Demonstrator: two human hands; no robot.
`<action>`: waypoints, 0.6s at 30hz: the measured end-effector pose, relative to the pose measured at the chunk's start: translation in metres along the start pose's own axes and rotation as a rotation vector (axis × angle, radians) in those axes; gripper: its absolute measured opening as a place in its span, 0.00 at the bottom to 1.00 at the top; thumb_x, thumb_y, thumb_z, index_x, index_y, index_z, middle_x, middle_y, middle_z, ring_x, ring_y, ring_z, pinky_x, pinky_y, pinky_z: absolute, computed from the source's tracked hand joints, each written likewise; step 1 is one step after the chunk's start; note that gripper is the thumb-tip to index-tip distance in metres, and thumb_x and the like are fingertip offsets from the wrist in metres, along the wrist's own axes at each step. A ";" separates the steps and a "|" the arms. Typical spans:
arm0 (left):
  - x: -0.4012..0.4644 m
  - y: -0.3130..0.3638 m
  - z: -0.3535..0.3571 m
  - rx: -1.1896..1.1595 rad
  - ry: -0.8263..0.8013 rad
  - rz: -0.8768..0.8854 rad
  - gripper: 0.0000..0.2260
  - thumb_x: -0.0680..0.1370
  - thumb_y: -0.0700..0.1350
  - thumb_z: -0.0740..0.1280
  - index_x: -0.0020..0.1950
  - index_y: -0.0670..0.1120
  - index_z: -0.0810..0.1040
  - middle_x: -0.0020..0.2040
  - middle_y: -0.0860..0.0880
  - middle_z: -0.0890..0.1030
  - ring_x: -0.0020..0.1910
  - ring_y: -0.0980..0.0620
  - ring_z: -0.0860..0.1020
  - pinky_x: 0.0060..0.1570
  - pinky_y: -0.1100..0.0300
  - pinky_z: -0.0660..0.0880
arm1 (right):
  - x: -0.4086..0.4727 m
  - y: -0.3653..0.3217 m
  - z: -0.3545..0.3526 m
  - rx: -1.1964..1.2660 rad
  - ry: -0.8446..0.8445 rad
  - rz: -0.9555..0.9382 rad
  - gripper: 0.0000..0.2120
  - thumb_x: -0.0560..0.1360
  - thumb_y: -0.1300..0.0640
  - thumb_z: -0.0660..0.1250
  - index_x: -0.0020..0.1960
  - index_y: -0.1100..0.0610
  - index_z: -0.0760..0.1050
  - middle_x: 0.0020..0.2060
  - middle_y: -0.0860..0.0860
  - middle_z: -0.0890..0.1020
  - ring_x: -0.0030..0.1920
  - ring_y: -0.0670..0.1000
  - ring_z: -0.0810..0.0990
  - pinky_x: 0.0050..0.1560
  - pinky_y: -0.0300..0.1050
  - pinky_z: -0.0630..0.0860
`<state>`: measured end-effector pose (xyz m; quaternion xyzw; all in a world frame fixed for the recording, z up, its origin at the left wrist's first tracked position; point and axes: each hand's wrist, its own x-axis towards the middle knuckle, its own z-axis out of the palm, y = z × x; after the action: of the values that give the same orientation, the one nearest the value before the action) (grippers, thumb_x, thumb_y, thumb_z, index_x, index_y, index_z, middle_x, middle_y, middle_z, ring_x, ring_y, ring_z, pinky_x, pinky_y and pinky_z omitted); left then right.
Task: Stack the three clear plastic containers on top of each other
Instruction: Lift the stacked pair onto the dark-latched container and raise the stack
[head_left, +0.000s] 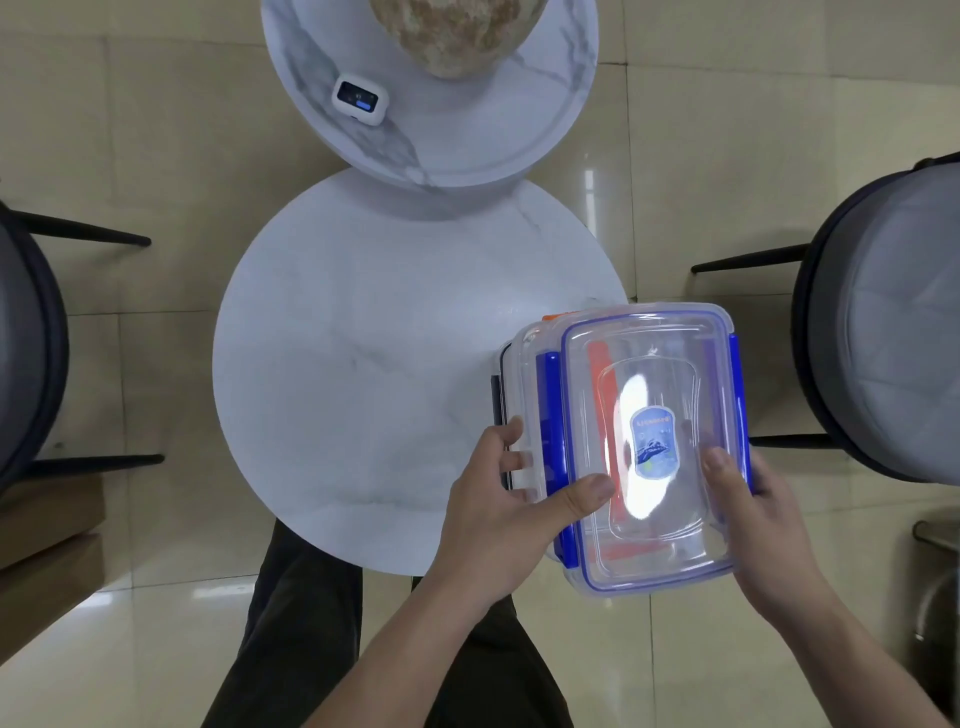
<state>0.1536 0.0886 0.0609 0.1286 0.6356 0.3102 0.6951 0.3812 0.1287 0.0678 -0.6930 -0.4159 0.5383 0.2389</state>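
- While the stack of clear plastic containers (623, 436) is held at the near right edge of the round marble table (363, 364), its top container (660, 540), with blue clips and a blue-rimmed lid, is seen uppermost.
- Beneath it, a container with orange trim (558, 315) and a third with a dark clip (497, 395) are glimpsed; whether the lowest rests on the table cannot be told.
- The left hand (509, 509) is closed on the stack's left side, thumb laid on the top lid, fingers wrapped around the lower edges.
- The right hand (753, 509) is clasped on the right side, thumb on the lid.
- A label (653, 441) is borne at the lid's centre.
- A small white device (360, 98) lies on the farther, higher marble table (467, 130).
- Chairs are seen at left (26, 353) and right (883, 322).
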 end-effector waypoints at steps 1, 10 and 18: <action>0.000 0.000 0.000 0.001 0.003 0.002 0.40 0.59 0.66 0.80 0.67 0.64 0.68 0.58 0.62 0.78 0.54 0.54 0.84 0.39 0.66 0.83 | 0.000 0.001 0.000 -0.002 0.000 0.002 0.18 0.78 0.45 0.65 0.63 0.52 0.80 0.50 0.46 0.88 0.49 0.44 0.87 0.40 0.32 0.80; -0.002 -0.002 -0.001 0.042 0.005 0.035 0.44 0.58 0.68 0.77 0.71 0.62 0.68 0.64 0.62 0.76 0.61 0.56 0.79 0.55 0.54 0.83 | 0.001 -0.004 -0.001 -0.005 0.061 0.081 0.18 0.79 0.41 0.64 0.59 0.52 0.82 0.47 0.44 0.88 0.46 0.44 0.86 0.41 0.34 0.80; 0.011 -0.012 -0.037 0.042 0.110 0.018 0.29 0.67 0.72 0.67 0.65 0.64 0.74 0.55 0.69 0.78 0.54 0.68 0.78 0.48 0.69 0.76 | -0.022 0.028 -0.011 0.316 0.423 0.427 0.15 0.80 0.70 0.59 0.57 0.56 0.78 0.44 0.49 0.84 0.41 0.36 0.82 0.50 0.39 0.80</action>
<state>0.1209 0.0785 0.0392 0.1314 0.6781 0.3096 0.6535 0.3986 0.0960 0.0611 -0.8152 -0.1141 0.4781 0.3063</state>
